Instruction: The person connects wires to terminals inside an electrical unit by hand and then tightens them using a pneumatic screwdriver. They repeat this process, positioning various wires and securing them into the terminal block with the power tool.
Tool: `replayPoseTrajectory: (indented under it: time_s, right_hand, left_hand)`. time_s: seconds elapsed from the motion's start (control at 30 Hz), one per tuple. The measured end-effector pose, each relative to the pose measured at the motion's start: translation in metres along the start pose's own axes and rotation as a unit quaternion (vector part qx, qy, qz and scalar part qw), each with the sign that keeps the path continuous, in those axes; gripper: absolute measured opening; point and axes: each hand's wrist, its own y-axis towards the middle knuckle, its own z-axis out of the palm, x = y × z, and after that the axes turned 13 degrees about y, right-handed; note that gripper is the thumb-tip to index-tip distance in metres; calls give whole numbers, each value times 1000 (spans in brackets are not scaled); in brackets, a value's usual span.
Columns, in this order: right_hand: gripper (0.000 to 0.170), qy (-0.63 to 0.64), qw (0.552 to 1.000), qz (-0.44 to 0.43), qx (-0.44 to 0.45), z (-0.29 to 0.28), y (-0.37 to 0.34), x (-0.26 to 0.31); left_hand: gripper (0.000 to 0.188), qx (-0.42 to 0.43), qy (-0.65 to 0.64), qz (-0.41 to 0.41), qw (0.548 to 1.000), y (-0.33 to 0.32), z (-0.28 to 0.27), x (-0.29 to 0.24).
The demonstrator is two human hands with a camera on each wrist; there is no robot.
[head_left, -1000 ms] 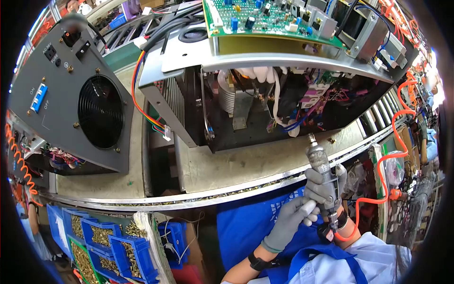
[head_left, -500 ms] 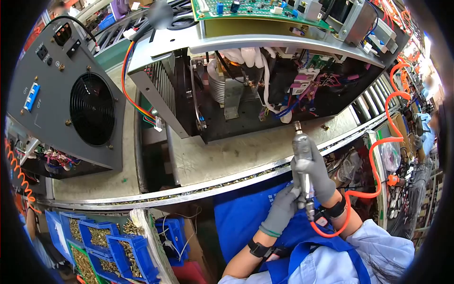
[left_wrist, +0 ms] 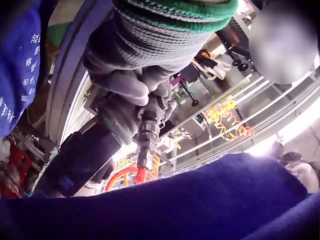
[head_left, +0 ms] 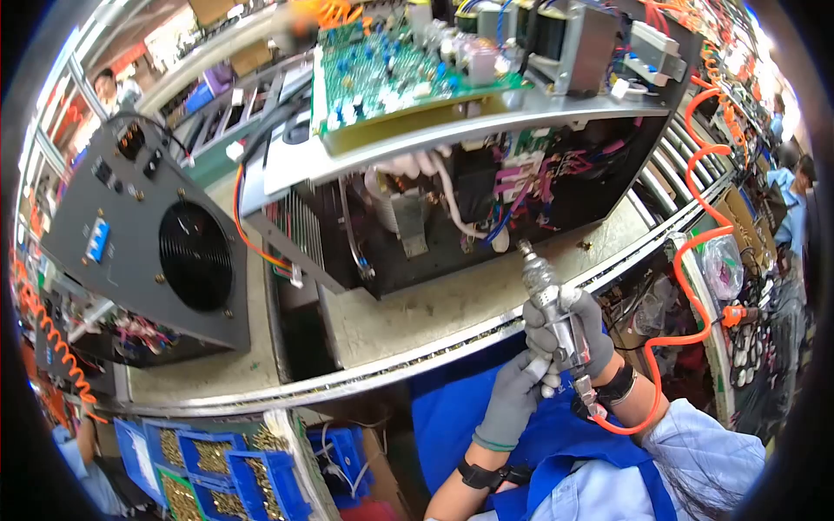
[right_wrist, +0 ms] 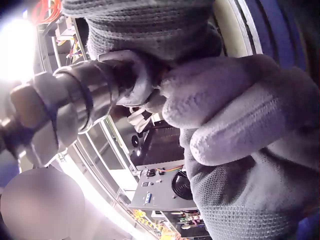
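Observation:
My gloved right hand [head_left: 592, 328] grips a silver pneumatic screwdriver [head_left: 540, 280], its tip slanting up and left toward the open side of a black machine chassis [head_left: 434, 269]. An orange air hose [head_left: 627, 431] runs from the tool's tail fitting [right_wrist: 45, 112]. Beside the handle, low and left, is my gloved left hand [head_left: 512, 395], fingers [right_wrist: 220, 140] bent close against the tool and right hand. I cannot tell whether the left hand holds anything. Inside the chassis are a coil, white sleeving and purple and blue wires [head_left: 521, 187]; a green circuit board [head_left: 373, 87] sits on top.
A second grey machine case [head_left: 130, 234] with a round fan grille stands at the left. Blue bins [head_left: 269, 486] of brass-coloured fasteners are at lower left. The bench's metal rail [head_left: 391, 369] runs across in front of me, with rollers [head_left: 665, 174] at right.
The head view has tilted up, showing more of the far workshop. The screwdriver's tip has swung left and its tail right. Both hands stay together at the tool.

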Motion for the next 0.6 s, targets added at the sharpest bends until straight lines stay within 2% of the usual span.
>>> replayPoseTrajectory:
  time_s: [0.1, 0.17, 0.2, 0.33, 0.37, 0.4, 0.43, 0.47, 0.5, 0.53, 0.57, 0.6]
  right_hand:
    - [43, -2, 999, 44, 12, -1, -3, 6]
    - [41, -29, 999, 18, -6, 0, -4, 5]
    - [37, -26, 999, -22, -8, 3, -4, 2]
    - [31, -3, 1000, 2, 20, -9, -15, 2]
    - [47, 57, 997, 50, 28, -14, -22, 4]
    - [50, 37, 997, 62, 29, -11, -29, 6]
    - [53, 17, 997, 75, 28, -10, -36, 8]
    - [63, -31, 997, 64, 42, -14, -37, 10]
    - [63, -25, 997, 60, 42, -17, -40, 10]
    - [60, -47, 997, 15, 54, -19, -43, 8]
    - [57, -67, 995, -30, 64, -21, -47, 7]
    - [65, -46, 997, -9, 55, -25, -52, 10]
  left_hand:
    - [25, -14, 17, -12, 1000, -2, 1, 0]
    - [25, -17, 43, -7, 999, -2, 6, -2]
    - [27, -23, 62, -10, 998, -3, 7, -2]
    - [29, -25, 176, -57, 982, -8, -7, -1]
    - [28, -24, 226, -81, 970, -7, -10, 0]
    - [24, -30, 290, -84, 953, -7, -1, -7]
    - [24, -29, 296, -90, 950, -10, 10, -5]
    - [23, -84, 319, -35, 943, -12, 22, 2]
    - [23, -138, 341, 21, 930, -10, 29, 6]
    - [23, -137, 346, 17, 928, -7, 29, 2]
    - [24, -87, 475, 10, 876, -5, 27, -6]
    - [26, -35, 590, 2, 806, -3, 26, -18]
